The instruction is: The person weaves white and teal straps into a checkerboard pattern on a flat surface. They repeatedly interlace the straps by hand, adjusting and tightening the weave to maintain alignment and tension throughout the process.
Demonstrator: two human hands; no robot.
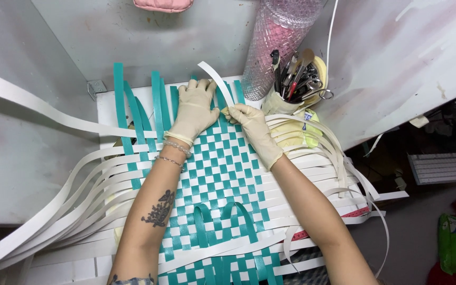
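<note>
- Head view: the person's forearms run up from the bottom edge, so both elbows are cut off, and the near part of the woven mat (pixel 222 174) passes out of sight below the picture.
- The mat, a check of teal and white strips, lies flat across the middle of the white table (pixel 104 103), reaching almost to its far edge.
- The left hand (pixel 195 108), in a pale glove, rests palm down on the mat's far end, fingers spread and flat, gripping nothing.
- The right hand (pixel 252 129), also gloved, sits just beside it; thumb and forefinger pinch a loose white strip (pixel 215 79) that curls up and away toward the far edge.
- Loose teal strips (pixel 133 111) stick out past the far left of the mat; long white strips (pixel 38 211) fan off over the left edge, others over the right.
- At the far right corner stands a cup of tools (pixel 296 89), scissors among them, touching a clear bubble-wrap roll (pixel 273 42); a yellow package (pixel 304 132) behind the strips is mostly hidden.
- A keyboard (pixel 444 168) lies well apart, right.
</note>
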